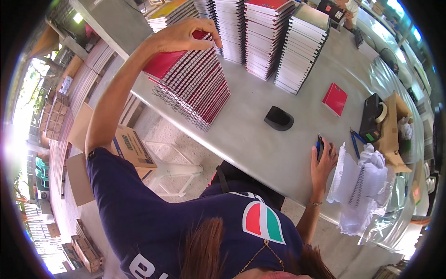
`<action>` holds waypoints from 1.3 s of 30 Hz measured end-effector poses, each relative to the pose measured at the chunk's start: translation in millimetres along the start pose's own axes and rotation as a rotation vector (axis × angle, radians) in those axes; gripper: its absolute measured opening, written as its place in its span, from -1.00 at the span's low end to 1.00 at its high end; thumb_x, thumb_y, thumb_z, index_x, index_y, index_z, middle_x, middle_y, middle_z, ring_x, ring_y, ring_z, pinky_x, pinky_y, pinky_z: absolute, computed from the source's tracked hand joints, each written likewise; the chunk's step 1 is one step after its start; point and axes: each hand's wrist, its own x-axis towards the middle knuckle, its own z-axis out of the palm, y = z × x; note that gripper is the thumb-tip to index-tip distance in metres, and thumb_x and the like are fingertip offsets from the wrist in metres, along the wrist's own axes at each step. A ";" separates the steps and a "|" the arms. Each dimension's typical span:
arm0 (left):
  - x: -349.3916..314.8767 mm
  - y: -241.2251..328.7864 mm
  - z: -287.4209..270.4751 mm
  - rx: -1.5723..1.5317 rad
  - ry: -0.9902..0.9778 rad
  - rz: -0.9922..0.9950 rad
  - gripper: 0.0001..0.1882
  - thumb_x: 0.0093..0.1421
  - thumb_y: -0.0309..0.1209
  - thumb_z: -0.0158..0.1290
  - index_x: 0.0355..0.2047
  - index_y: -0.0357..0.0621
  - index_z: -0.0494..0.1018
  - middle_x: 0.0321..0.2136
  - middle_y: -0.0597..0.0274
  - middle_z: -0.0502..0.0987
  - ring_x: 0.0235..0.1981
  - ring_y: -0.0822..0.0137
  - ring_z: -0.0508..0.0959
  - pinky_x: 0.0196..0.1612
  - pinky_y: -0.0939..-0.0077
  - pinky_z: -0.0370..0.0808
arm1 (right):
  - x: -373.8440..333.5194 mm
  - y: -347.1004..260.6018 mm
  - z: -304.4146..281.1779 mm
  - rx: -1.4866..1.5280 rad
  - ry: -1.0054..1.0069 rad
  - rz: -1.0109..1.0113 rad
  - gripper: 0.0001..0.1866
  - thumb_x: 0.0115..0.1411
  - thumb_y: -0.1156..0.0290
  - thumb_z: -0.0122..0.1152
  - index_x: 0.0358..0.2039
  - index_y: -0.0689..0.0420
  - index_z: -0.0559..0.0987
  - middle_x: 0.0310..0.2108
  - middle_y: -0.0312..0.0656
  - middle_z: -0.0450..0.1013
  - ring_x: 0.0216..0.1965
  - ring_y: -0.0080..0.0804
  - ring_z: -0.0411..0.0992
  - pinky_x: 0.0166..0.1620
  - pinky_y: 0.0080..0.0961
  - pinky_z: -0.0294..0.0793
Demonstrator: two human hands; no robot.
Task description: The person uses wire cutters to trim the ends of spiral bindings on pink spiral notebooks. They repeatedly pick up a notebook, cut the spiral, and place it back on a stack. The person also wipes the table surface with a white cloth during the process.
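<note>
My left hand (pixel 197 35) is over the far corner of a tall stack of red wire-bound notebooks (pixel 195 86). Its thumb and forefinger curl together in a pinch by the top notebook's wire edge; whatever lies between the tips is too small to make out. At the table's near right, my right hand (pixel 324 160) is closed around small pliers (pixel 319 145) with dark blue handles, their tips pointing away from me. Crumpled white paper (pixel 367 186) with a loose wire coil (pixel 357 186) on it sits just right of that hand.
Several tall notebook stacks (pixel 265 42) stand behind. A black mouse-shaped object (pixel 278 118), a small red notebook (pixel 335 99), blue-handled pliers (pixel 356 142) and a black tape dispenser (pixel 371 116) are on the grey table (pixel 241 135). A cardboard box (pixel 132 146) stands below left. Another person (pixel 348 11) sits far back.
</note>
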 end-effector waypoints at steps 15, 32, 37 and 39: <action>5.6 11.7 -3.3 -0.074 -0.001 0.056 -0.72 0.24 -0.26 0.12 -0.14 -0.17 0.59 -0.21 0.18 0.53 -0.08 0.27 0.51 0.08 0.37 0.39 | 7.4 6.7 7.5 0.030 0.066 -0.097 -0.49 0.29 0.16 0.23 0.17 0.12 0.43 0.10 0.09 0.37 0.15 0.12 0.29 0.21 -0.02 0.24; -80.6 175.0 119.2 -0.353 0.033 0.270 -0.56 -0.02 -0.46 0.36 -0.07 -0.01 0.61 -0.19 0.16 0.54 -0.16 0.13 0.53 -0.07 0.21 0.46 | 212.9 80.5 51.7 0.275 -0.091 0.643 -0.32 0.09 0.22 0.34 0.11 0.35 0.34 0.12 0.29 0.37 0.15 0.16 0.37 0.17 -0.13 0.40; -34.4 179.2 169.5 -0.487 0.278 0.163 -0.61 0.12 -0.48 0.25 0.00 0.04 0.59 -0.17 0.17 0.55 -0.11 0.12 0.55 -0.05 0.21 0.46 | 184.4 57.8 17.0 0.145 0.323 0.194 -0.52 -0.09 0.33 0.37 -0.14 0.31 0.62 -0.31 0.19 0.57 -0.22 -0.02 0.57 -0.18 -0.27 0.51; -20.6 186.7 173.0 -0.390 0.424 0.163 -0.59 0.15 -0.49 0.21 0.04 0.05 0.56 -0.16 0.17 0.55 -0.11 0.15 0.56 0.04 0.18 0.42 | 154.6 -11.3 -34.3 0.347 0.142 0.125 -0.57 -0.04 0.46 0.29 -0.08 0.22 0.62 -0.30 0.16 0.57 -0.27 -0.01 0.58 -0.17 -0.27 0.52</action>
